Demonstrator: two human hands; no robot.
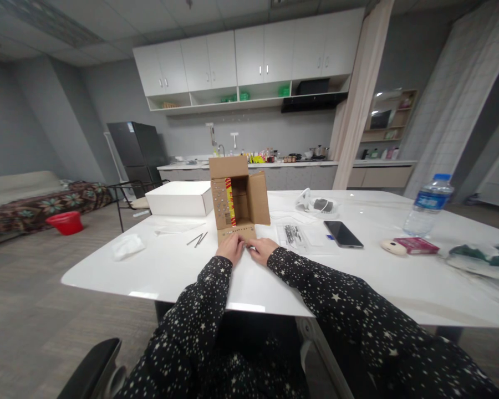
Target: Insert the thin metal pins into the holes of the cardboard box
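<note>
You wear a black long-sleeved garment scattered all over with small white stars of mixed sizes, some sharp five-pointed shapes and others mere specks. The same print covers both sleeves and the lap at six o'clock. The fabric looks soft and loose, gathering in shallow folds along each forearm. The sleeves run the full length of the arms and end at the wrists in plain cuffs. Beyond them your left hand [230, 247], at eleven o'clock, and your right hand [262, 249], at one o'clock, are bare, without gloves.
</note>
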